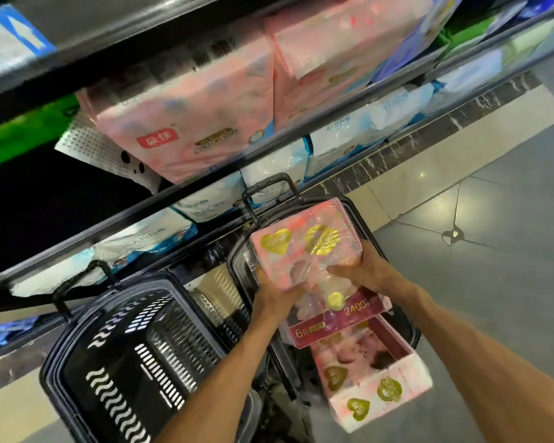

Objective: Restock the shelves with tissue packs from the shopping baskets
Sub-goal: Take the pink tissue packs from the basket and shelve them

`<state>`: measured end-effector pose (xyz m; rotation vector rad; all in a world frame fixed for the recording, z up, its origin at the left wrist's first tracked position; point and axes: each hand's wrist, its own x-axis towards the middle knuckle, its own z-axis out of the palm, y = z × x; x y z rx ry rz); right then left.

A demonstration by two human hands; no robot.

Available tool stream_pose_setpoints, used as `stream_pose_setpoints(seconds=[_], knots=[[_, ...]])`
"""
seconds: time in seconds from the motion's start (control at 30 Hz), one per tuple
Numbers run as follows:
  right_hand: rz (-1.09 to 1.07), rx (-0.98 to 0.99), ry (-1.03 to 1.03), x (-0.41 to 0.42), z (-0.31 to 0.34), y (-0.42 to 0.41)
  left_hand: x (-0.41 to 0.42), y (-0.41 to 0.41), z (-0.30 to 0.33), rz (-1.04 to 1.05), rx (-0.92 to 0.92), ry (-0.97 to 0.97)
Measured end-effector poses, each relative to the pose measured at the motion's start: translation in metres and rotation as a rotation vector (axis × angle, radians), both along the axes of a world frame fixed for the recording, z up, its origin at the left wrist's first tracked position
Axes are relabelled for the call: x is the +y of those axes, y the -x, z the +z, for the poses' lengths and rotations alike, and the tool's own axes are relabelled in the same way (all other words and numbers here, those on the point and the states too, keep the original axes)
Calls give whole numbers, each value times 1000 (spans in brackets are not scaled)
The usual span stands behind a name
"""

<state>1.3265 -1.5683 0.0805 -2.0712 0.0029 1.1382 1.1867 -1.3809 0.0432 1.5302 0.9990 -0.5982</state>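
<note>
I see my left hand (274, 290) and right hand (362, 270) both grasping a pink tissue pack (304, 247) at frame centre, above the right basket (397, 251). Another pack (365, 372) lies below; an empty-looking basket (135, 353) sits lower left, shelves (205, 190) above.

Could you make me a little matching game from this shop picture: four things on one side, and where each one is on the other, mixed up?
Things:
1. held pink tissue pack
2. second pink tissue pack
3. left basket
4. big pink packs

Places:
A. on the shelf above
B. on the floor, nothing visible inside
C. lying in the right basket
D. gripped between left hand and right hand

Pairs: 1-D, 2-C, 3-B, 4-A
</note>
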Motion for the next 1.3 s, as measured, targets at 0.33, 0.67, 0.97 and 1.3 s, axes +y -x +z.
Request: stream_pose_setpoints(seconds=[0.33,0.67,0.97,1.3], knots=[[-90,-28,-85,22,45,44,40,43,69,42,-211,-84],[35,-243,-326,70,188,111,89,109,197,111,-522,-164],[74,-404,-432,103,341,178,124,176,356,95,-763,-265],[147,-659,-557,137,503,212,159,208,513,94,-922,-516]])
